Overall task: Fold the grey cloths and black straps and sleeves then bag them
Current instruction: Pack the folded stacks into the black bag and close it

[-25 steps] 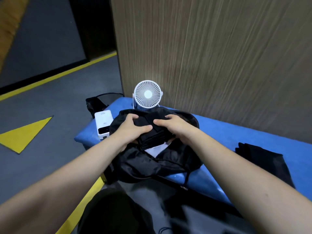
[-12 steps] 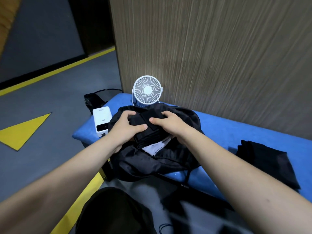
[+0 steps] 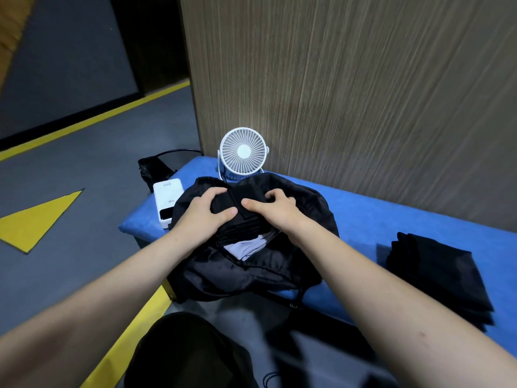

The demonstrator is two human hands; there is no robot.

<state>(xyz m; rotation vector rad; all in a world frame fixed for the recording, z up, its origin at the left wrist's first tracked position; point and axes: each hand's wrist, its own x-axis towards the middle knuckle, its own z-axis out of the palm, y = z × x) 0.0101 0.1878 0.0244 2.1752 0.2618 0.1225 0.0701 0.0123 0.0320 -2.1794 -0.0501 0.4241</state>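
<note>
Pushed deeper into one black bag (image 3: pixel 232 275), one folded bundle (image 3: pixel 240 219) stays gripped by both hands (image 3: pixel 205 215) (image 3: pixel 275 211).

A white fan (image 3: pixel 242 155) and white power bank (image 3: pixel 167 202) sit on the blue bench (image 3: pixel 391 217).

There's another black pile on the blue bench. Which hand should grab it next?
Probably the right hand. The folded black pile lies on its side of the blue bench. The left hand would have to cross over the black bag.
</note>
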